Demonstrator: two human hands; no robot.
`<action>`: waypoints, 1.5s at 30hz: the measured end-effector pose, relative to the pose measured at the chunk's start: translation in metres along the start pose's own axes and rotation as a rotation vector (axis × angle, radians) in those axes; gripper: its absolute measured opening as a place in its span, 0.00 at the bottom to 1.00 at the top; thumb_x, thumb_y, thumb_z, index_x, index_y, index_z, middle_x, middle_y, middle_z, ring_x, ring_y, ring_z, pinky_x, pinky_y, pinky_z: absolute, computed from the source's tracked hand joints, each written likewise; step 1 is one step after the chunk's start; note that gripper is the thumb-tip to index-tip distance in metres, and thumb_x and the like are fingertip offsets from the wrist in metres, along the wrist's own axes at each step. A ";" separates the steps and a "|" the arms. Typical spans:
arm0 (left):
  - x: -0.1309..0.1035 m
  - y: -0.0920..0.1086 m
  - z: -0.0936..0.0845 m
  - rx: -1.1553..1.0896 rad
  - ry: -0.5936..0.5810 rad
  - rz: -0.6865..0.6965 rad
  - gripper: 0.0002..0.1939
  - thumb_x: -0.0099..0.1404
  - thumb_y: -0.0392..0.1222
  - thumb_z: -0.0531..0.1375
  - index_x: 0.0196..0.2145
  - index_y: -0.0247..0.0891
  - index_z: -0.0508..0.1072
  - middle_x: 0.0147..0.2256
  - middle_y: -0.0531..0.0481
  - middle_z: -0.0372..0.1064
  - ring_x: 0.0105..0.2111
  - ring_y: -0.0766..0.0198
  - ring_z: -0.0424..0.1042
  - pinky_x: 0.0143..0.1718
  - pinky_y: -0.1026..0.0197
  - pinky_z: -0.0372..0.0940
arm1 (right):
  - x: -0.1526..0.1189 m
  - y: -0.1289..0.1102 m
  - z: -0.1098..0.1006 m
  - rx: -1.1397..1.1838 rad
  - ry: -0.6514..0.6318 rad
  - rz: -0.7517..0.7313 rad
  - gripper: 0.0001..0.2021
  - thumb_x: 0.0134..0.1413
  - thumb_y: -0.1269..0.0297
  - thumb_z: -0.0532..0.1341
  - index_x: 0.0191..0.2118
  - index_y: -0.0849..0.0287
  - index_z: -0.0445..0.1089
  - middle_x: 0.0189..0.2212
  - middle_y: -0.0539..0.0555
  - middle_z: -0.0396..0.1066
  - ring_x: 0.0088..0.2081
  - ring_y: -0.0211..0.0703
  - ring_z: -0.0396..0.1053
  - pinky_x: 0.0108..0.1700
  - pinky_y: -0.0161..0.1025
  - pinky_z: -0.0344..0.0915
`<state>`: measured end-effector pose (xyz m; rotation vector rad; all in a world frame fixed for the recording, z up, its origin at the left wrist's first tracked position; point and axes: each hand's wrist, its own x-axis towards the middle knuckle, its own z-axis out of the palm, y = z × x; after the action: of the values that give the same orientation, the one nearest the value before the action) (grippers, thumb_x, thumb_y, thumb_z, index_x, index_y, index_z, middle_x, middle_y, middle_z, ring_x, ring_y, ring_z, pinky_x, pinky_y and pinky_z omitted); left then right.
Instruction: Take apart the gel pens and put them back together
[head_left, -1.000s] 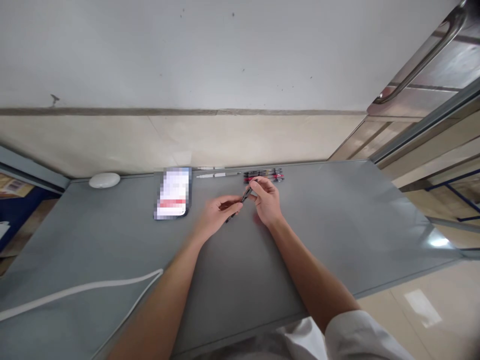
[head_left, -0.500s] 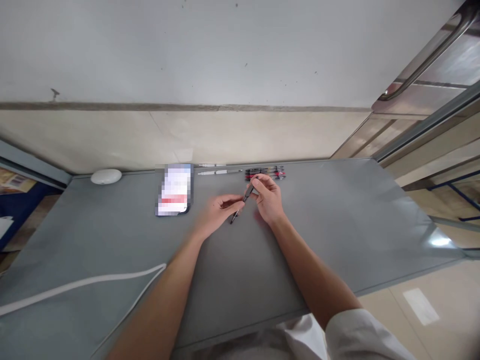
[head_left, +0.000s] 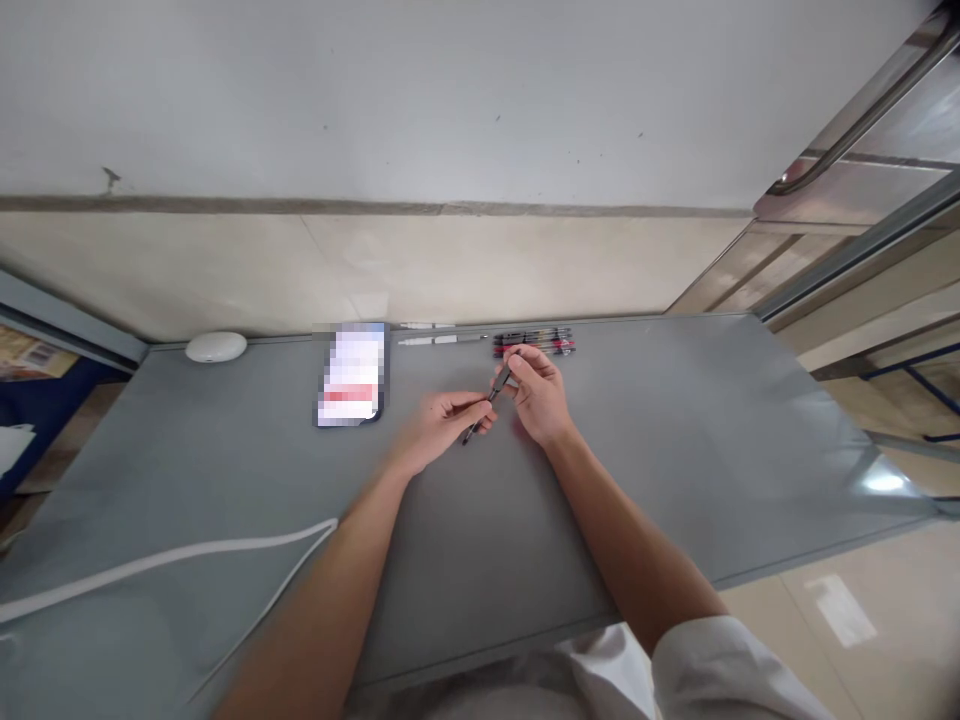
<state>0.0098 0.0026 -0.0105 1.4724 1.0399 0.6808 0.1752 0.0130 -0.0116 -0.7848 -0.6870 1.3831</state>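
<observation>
A dark pen [head_left: 504, 376] is held at a slant above the grey table, its tip end pointing down and to the left. My left hand [head_left: 444, 425] pinches the pen's lower part between thumb and fingers. Higher up, the fingers of my right hand [head_left: 538, 392] are closed round its dark grey upper part. Just behind my right hand lies a row of several pens [head_left: 534, 338], black and red, partly covered by its fingers. Two white pens [head_left: 439, 340] lie to the left of that row.
A phone with a lit, blurred screen [head_left: 351, 375] lies left of my hands on the grey table [head_left: 697, 430]. A white oval object [head_left: 216, 347] is near the back left corner. A white cable [head_left: 187, 552] crosses the front left. The wall [head_left: 480, 265] borders the back edge.
The view has shifted slightly. Both hands keep hold of the pen, and its angle looks almost the same.
</observation>
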 end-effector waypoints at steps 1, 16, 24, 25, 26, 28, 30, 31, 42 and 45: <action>0.000 -0.001 0.001 0.008 0.037 -0.002 0.18 0.61 0.55 0.60 0.38 0.39 0.78 0.33 0.48 0.76 0.32 0.62 0.73 0.37 0.60 0.67 | 0.001 0.001 0.000 -0.002 0.021 -0.009 0.11 0.41 0.60 0.70 0.31 0.53 0.70 0.29 0.45 0.68 0.30 0.35 0.68 0.33 0.36 0.70; -0.007 0.007 -0.002 -0.075 -0.010 -0.040 0.15 0.62 0.53 0.61 0.35 0.39 0.79 0.31 0.49 0.76 0.31 0.64 0.73 0.39 0.61 0.67 | 0.000 -0.001 -0.002 0.040 -0.038 0.046 0.11 0.41 0.60 0.70 0.33 0.53 0.72 0.29 0.45 0.69 0.31 0.35 0.70 0.30 0.33 0.69; -0.002 0.002 0.003 0.060 0.170 -0.002 0.17 0.56 0.52 0.66 0.40 0.41 0.78 0.37 0.50 0.77 0.37 0.60 0.74 0.41 0.60 0.67 | 0.002 0.002 -0.002 -0.031 0.085 -0.029 0.13 0.39 0.61 0.71 0.30 0.54 0.67 0.29 0.44 0.67 0.30 0.34 0.67 0.32 0.33 0.70; -0.002 0.002 0.004 0.077 0.190 0.012 0.16 0.55 0.51 0.66 0.39 0.41 0.78 0.38 0.50 0.77 0.37 0.61 0.74 0.42 0.60 0.67 | 0.002 0.002 -0.002 -0.049 0.086 -0.037 0.13 0.39 0.61 0.71 0.30 0.53 0.67 0.30 0.44 0.67 0.31 0.34 0.67 0.32 0.34 0.70; -0.002 0.001 0.004 0.091 0.203 0.019 0.15 0.56 0.51 0.66 0.39 0.41 0.78 0.37 0.50 0.77 0.37 0.61 0.74 0.41 0.61 0.66 | 0.002 0.003 -0.002 -0.062 0.083 -0.042 0.13 0.39 0.61 0.71 0.30 0.53 0.67 0.30 0.44 0.67 0.31 0.34 0.67 0.32 0.34 0.70; -0.003 0.002 0.003 0.109 0.186 0.010 0.15 0.57 0.52 0.65 0.38 0.41 0.78 0.33 0.51 0.76 0.33 0.62 0.73 0.37 0.61 0.66 | 0.002 0.002 -0.001 -0.065 0.072 -0.036 0.12 0.39 0.61 0.71 0.30 0.53 0.68 0.30 0.45 0.68 0.31 0.34 0.67 0.32 0.34 0.71; -0.004 0.002 0.002 0.080 0.118 -0.008 0.16 0.59 0.53 0.63 0.38 0.40 0.78 0.30 0.51 0.75 0.31 0.63 0.72 0.35 0.62 0.65 | 0.001 0.001 -0.002 -0.042 0.043 -0.007 0.11 0.40 0.61 0.70 0.32 0.53 0.69 0.30 0.45 0.69 0.31 0.35 0.69 0.31 0.34 0.70; -0.005 0.003 0.001 0.047 0.079 -0.014 0.16 0.60 0.53 0.62 0.37 0.39 0.78 0.29 0.51 0.75 0.30 0.63 0.72 0.35 0.61 0.65 | 0.001 0.000 -0.002 -0.027 0.023 0.011 0.12 0.41 0.61 0.70 0.33 0.53 0.70 0.31 0.46 0.69 0.32 0.35 0.70 0.31 0.34 0.70; -0.001 0.000 0.006 0.066 0.213 0.037 0.14 0.59 0.51 0.64 0.40 0.41 0.79 0.32 0.51 0.76 0.32 0.63 0.73 0.38 0.62 0.66 | 0.002 0.003 -0.005 -0.054 0.024 -0.042 0.12 0.38 0.65 0.71 0.32 0.53 0.71 0.32 0.45 0.68 0.31 0.32 0.67 0.34 0.34 0.71; -0.003 0.001 0.006 0.040 0.154 0.039 0.14 0.60 0.51 0.63 0.38 0.39 0.78 0.31 0.51 0.75 0.31 0.63 0.73 0.38 0.61 0.66 | 0.001 0.002 -0.006 -0.034 0.006 -0.019 0.11 0.39 0.66 0.71 0.32 0.53 0.72 0.32 0.45 0.69 0.30 0.32 0.67 0.34 0.34 0.71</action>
<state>0.0135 -0.0025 -0.0101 1.4962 1.1511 0.8153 0.1789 0.0140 -0.0170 -0.8070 -0.7128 1.3548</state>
